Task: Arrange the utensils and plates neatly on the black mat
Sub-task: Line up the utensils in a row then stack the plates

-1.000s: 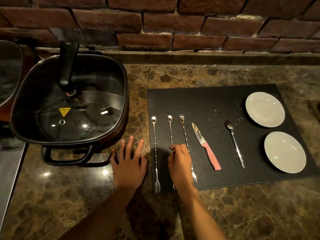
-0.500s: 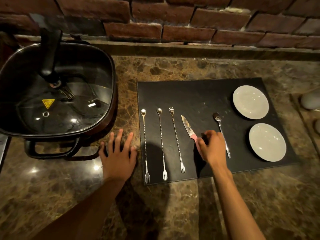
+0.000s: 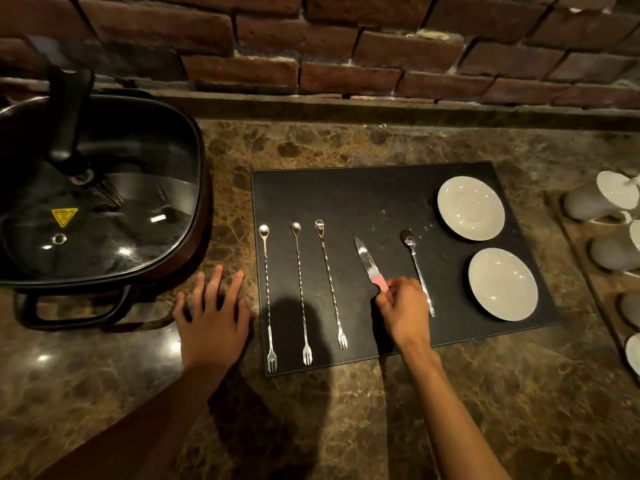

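A black mat [image 3: 363, 195] lies on the marble counter. Three long twisted spoon-forks lie side by side on its left part: left one [image 3: 267, 296], middle one [image 3: 301, 296], right one [image 3: 330, 282]. A pink-handled knife [image 3: 367, 261] lies to their right, blade pointing away. My right hand [image 3: 403, 308] is closed on the knife's pink handle and hides most of it. A short spoon [image 3: 417, 268] lies just right of that hand. Two white plates sit on the mat's right side, the far plate [image 3: 470, 207] and the near plate [image 3: 503, 284]. My left hand [image 3: 213, 322] rests flat on the counter left of the mat, fingers spread.
A black electric pot [image 3: 86, 202] with a glass lid and an upright handle stands at the left. A brick wall [image 3: 346, 46] and a ledge run along the back. White cups [image 3: 602, 202] sit in a holed tray at the right edge.
My right hand left the spoon-forks, moved right to the knife and closed on its pink handle. The view has shifted, bringing the cups at the right into sight. My left hand stays flat.
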A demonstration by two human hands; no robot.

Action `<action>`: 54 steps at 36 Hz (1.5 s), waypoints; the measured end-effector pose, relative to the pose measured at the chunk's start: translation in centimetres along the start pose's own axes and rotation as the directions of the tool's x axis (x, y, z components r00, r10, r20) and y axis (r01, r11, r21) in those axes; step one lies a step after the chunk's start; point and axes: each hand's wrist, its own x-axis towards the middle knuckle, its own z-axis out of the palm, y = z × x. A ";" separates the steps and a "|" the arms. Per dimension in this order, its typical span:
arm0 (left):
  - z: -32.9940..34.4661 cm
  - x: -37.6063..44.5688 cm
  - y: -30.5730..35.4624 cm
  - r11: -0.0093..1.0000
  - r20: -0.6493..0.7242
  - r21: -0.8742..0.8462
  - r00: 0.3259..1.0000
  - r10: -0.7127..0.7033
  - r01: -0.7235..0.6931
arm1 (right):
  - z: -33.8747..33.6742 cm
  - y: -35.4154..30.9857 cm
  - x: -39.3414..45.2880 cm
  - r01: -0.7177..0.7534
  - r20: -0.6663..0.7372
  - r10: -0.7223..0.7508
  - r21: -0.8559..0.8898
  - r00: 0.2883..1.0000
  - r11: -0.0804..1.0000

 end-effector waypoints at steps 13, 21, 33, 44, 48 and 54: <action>0.6 -0.1 -0.2 1.000 -0.031 0.010 1.000 0.000 0.001 | 1.3 0.5 -0.9 0.011 -0.074 -0.004 0.091 0.997 0.996; 0.5 -0.1 -0.2 1.000 -0.040 0.011 0.999 0.007 -0.006 | 2.0 0.9 -2.0 0.006 -0.093 0.007 0.137 0.996 0.991; 0.4 -0.1 -0.2 1.000 -0.041 0.014 0.999 0.006 -0.006 | 1.6 1.3 -1.1 0.066 -0.052 -0.062 0.079 0.997 0.995; -0.1 -0.1 0.2 0.999 -0.048 0.038 0.999 0.003 -0.001 | 1.4 1.2 -0.6 0.051 -0.059 -0.043 0.138 0.997 0.989; 0.0 -0.1 0.2 1.000 -0.055 0.029 0.999 -0.002 0.004 | 0.5 2.0 0.0 0.038 -0.149 -0.009 0.193 0.989 0.980; -0.6 -0.2 0.5 1.000 -0.045 0.029 0.999 -0.001 0.003 | -2.2 4.5 3.2 0.018 -0.190 -0.003 0.075 0.982 0.997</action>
